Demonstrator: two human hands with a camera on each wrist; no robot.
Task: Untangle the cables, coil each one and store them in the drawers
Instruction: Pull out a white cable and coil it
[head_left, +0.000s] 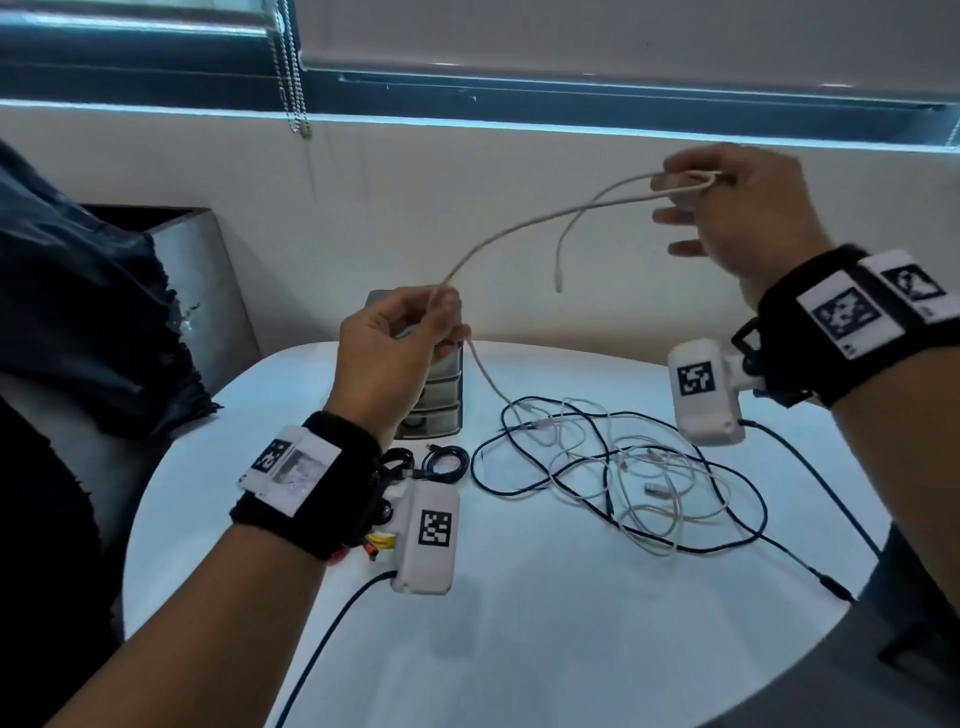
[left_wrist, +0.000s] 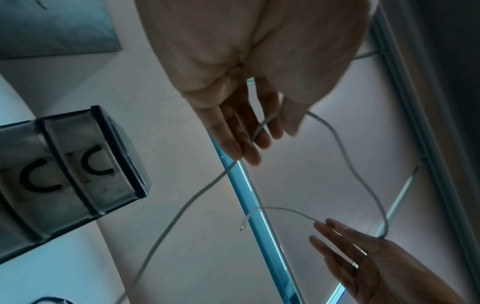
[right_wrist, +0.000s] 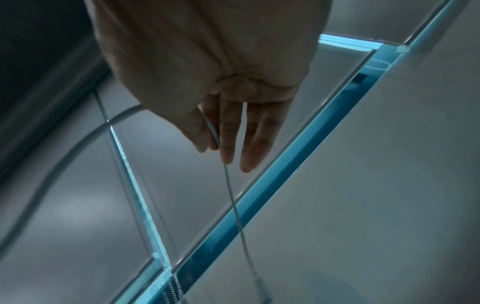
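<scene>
White cable (head_left: 524, 223) slanting up toward right hand (head_left: 748, 218)

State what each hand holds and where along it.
Both hands hold one thin white cable: the right hand pinches it near its free plug end, the left hand grips it further along, toward the tangle.

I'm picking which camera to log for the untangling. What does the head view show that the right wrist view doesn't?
Head only: the left hand, the cable tangle on the white table, the coiled black cable and the drawer unit.
Right wrist only: the thumb pinching the cable against a finger.
Both: the right hand holding the white cable.
</scene>
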